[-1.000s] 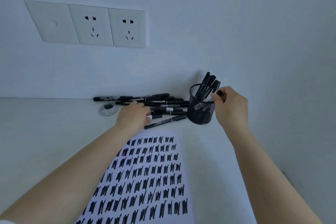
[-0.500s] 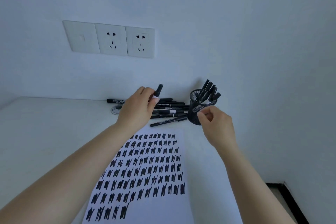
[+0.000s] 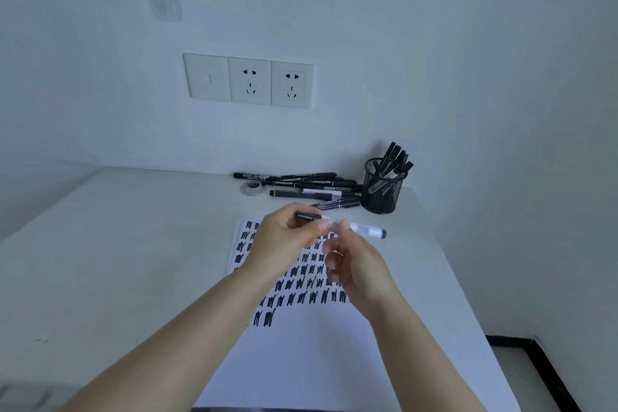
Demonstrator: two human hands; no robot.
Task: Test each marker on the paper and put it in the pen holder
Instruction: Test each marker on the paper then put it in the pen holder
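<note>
A marker (image 3: pixel 363 229) with a white body and black ends lies level above the paper (image 3: pixel 301 344), held by both hands. My left hand (image 3: pixel 284 241) grips its left end, and my right hand (image 3: pixel 354 264) pinches it near the middle. The paper is covered with rows of black test scribbles. A black mesh pen holder (image 3: pixel 381 192) stands at the back right with several markers upright in it. A pile of black markers (image 3: pixel 311 186) lies on the table left of the holder.
The white table (image 3: pixel 117 244) ends at the wall behind and drops off on the right. A round cable grommet (image 3: pixel 252 189) sits by the marker pile. Wall sockets (image 3: pixel 249 81) are mounted above.
My left hand has lifted a marker from the pile and brought it over the paper. My right hand has left the holder and taken hold of the same marker.
</note>
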